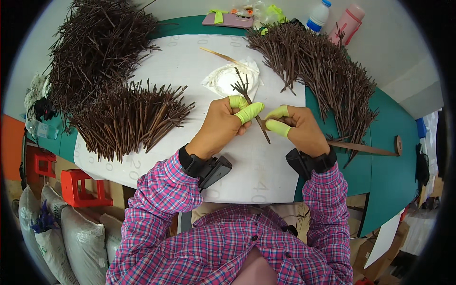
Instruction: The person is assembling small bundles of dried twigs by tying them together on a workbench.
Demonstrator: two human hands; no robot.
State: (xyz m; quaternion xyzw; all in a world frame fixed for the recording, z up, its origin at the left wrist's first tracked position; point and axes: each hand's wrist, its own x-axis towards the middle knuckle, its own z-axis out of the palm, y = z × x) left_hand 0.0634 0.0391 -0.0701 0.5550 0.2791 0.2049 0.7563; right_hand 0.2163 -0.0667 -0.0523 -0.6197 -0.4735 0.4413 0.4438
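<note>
Two hands pinching one brown branched stick

Both hands are meeting over the middle of the white sheet [190,61] that is covering the green worktop [389,166]. The left hand [223,126] is closing its fingers [249,112], capped in yellow-green sleeves, around the upper stem of the brown branched stick [251,108]. The right hand [297,128] is pinching the same stem just beside it, a little lower, with its own capped fingers [278,127]. The stick's long axis is running from the far left, where its forked twigs are fanning out over a crumpled white wrapper [228,78], to the near right, where its bare tip is poking out below the hands. Neither hand is clearly nearer; both are touching it.

Heaps of similar brown sticks are lying to the left [128,118], far left [97,42] and right [323,71]. At the far edge a white bottle with a blue cap [318,15] and a pink bottle [349,21] are standing side by side, right of a flat pink case [228,20].
</note>
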